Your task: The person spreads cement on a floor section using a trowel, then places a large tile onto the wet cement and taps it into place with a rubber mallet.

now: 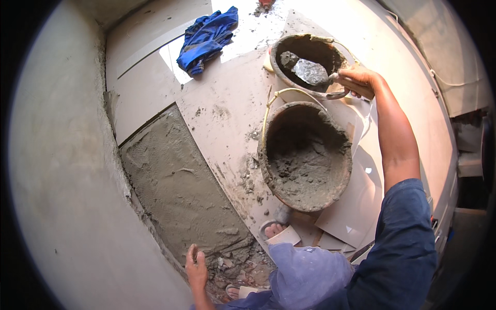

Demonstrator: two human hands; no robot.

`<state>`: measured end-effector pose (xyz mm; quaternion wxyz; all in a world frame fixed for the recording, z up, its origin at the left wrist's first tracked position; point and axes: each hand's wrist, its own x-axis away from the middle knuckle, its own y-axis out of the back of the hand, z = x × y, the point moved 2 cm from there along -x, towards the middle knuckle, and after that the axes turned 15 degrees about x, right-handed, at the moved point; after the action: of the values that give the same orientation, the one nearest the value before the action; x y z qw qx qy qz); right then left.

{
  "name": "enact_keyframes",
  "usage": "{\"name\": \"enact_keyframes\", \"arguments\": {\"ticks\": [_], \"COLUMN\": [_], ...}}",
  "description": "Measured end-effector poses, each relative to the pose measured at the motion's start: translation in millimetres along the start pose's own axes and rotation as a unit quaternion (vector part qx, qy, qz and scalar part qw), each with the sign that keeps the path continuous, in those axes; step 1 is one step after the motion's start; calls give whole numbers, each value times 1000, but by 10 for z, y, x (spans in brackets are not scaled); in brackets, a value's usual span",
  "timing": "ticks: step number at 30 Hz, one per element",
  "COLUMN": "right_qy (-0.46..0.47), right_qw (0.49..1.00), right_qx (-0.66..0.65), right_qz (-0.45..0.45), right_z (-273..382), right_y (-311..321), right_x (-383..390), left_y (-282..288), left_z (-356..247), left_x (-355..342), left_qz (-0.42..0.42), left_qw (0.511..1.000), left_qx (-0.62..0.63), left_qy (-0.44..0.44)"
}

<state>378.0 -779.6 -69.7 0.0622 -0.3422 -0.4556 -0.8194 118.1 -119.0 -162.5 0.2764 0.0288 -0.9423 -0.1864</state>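
Observation:
My right hand [359,81] is closed around the handle of a trowel at the far right. The trowel's metal blade [311,72], smeared with grey mortar, lies over the mouth of the far bucket [283,82]. Nearer to me stands a second bucket [267,170] with a loose heap of grey mortar [305,160] inside. My left hand [196,268] hangs low on the left, above the near end of a mortar bed [175,175]. Its fingers point away from me, look dirty and slightly apart, and I make out nothing held in them.
Large pale tiles [222,113] border the mortar bed, with mortar crumbs scattered on them. A plastered wall [77,181] runs along the left. A blue cloth [207,40] lies at the far end. Loose tiles [351,222] lie right of my sandalled foot [276,230].

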Motion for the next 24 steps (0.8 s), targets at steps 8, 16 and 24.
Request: {"name": "enact_keyframes", "arguments": {"ticks": [8, 16, 24], "right_qy": [36, 209, 320], "right_qw": [997, 977, 926], "right_qx": [-6, 1, 196], "right_qz": [-68, 45, -33], "right_z": [298, 1844, 2521], "right_y": [-1, -1863, -4211], "right_x": [653, 1584, 1407], "left_y": [530, 577, 903], "left_z": [-519, -379, -298], "left_x": [1027, 1579, 2111], "left_qz": [-32, 5, -5], "left_qw": [997, 979, 961], "left_qx": [25, -16, 83], "left_qy": [-61, -201, -263]}}
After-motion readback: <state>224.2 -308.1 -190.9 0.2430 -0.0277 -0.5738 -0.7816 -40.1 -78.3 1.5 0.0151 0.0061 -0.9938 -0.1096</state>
